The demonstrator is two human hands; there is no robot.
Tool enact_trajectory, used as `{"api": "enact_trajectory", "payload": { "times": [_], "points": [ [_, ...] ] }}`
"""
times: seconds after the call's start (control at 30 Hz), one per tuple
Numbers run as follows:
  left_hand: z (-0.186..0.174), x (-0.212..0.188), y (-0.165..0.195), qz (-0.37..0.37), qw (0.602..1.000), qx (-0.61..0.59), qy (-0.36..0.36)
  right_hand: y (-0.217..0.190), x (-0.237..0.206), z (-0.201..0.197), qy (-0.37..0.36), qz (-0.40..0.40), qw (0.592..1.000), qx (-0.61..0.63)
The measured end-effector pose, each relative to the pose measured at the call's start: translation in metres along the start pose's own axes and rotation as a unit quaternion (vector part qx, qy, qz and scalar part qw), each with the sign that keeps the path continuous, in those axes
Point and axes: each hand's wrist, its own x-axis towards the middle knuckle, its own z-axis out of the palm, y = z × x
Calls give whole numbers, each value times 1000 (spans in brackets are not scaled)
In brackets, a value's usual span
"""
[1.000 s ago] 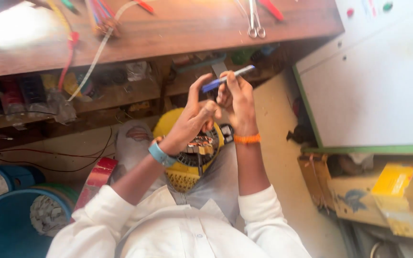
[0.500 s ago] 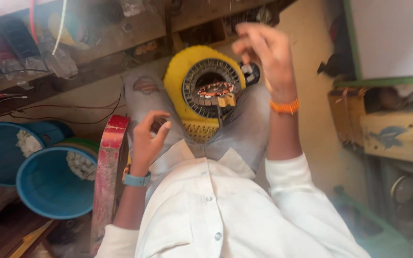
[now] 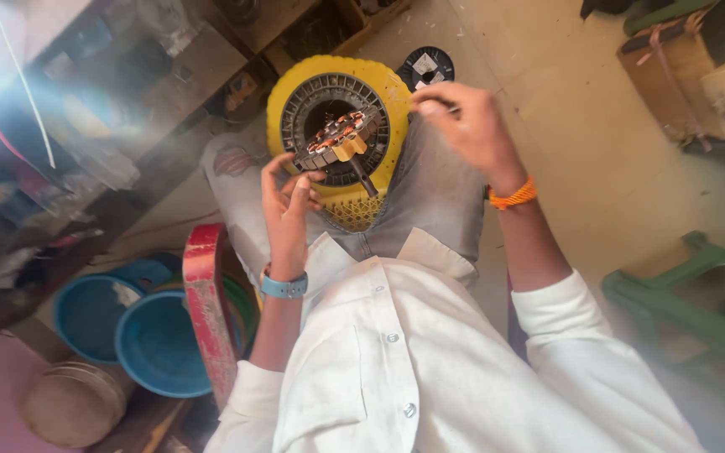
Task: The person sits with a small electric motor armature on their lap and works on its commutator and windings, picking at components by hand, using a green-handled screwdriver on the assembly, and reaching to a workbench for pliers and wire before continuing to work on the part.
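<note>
Steadying yellow fan housing | left hand grip loosely curled, touching | right hand pinched, contents unclear

Round yellow motor housing lies tilted on lap.

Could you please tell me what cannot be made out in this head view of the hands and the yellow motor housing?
- Right hand: motion blur hides whatever its fingertips pinch.
- Left hand: its palm faces away, so its grip under the copper-wound stator is hidden.
- Round yellow plastic motor housing: its underside rests hidden on the lap.
- Wooden shelf clutter: glare washes it out.
</note>
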Motion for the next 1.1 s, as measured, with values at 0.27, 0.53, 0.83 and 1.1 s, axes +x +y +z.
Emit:
{"api": "enact_trajectory", "payload": {
  "times": [0.27, 0.53, 0.83, 1.1],
  "points": [
    [-9, -4, -5, -73, 968, -239, 7, -16, 16, 34, -60, -257, 957, -122],
    [3, 32, 47, -67, 986, -145, -38, -16, -35, 80, 56, 16, 996, -72],
    [3, 50, 64, 82, 991, 105, 15, -18, -76, 124, 84, 47, 978, 187],
    [-15, -4, 17, 109, 987, 101, 67, -26, -76, 132, 40, 171, 884, 434]
  ]
}}
